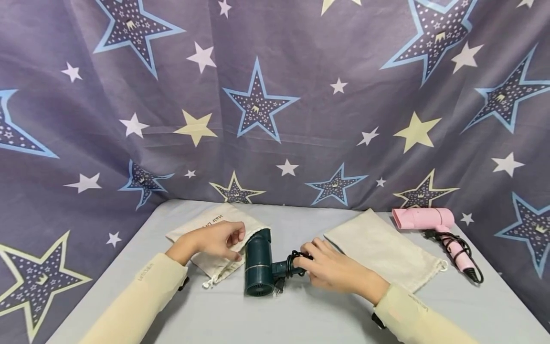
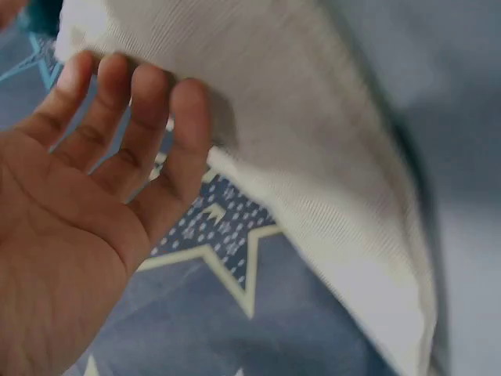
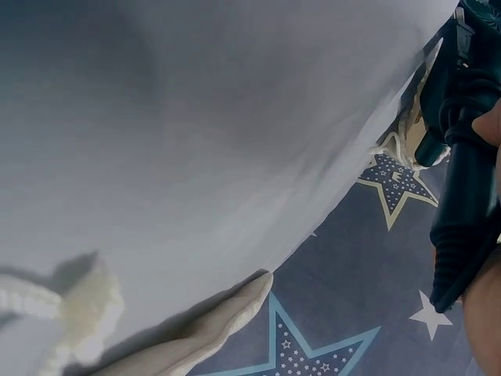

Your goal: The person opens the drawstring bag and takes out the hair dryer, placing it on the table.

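Observation:
A dark teal hair dryer has its front end at the mouth of a cream drawstring bag printed with "Hair" lettering. My right hand holds the dryer by its handle, which has a black cord wound round it. In the right wrist view the dryer handle shows at the right edge, with part of the fingers beside it. Over the bag's mouth is my left hand, thumb and fingers apart. The left wrist view shows its palm and bent fingers, fingertips right at the bag's cloth.
A second cream bag lies flat to the right, partly behind my right hand. Beyond it, a pink hair dryer with a black cord round its handle lies near the table's right edge. A star-patterned curtain hangs behind the pale table.

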Available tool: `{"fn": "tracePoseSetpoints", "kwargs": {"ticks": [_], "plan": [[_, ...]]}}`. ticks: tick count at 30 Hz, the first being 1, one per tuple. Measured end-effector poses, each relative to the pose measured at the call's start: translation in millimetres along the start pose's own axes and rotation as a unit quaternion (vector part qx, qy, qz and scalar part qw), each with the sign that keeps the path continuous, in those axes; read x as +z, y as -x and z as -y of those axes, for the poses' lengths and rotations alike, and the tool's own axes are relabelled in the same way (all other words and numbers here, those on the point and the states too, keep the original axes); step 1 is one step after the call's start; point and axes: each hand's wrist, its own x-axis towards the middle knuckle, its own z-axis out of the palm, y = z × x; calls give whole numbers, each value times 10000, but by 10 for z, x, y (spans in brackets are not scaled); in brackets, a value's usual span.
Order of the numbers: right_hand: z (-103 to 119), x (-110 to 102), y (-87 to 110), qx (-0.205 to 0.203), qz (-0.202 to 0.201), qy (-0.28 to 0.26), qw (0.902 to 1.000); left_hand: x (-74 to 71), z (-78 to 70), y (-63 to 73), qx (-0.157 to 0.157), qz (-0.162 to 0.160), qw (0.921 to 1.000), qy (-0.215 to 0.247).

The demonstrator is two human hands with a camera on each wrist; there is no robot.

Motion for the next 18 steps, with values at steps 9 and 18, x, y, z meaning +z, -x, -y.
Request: {"fn": "tracePoseSetpoints", "kwargs": {"ticks": [9,18], "plan": [[-1,-7,3,44,96,57,9999,70,32,4,187,-197,9984,-494],[-10,-53,90,-27,-6,125,9999,94,187,49,-52,-84,9985,-541]]}}
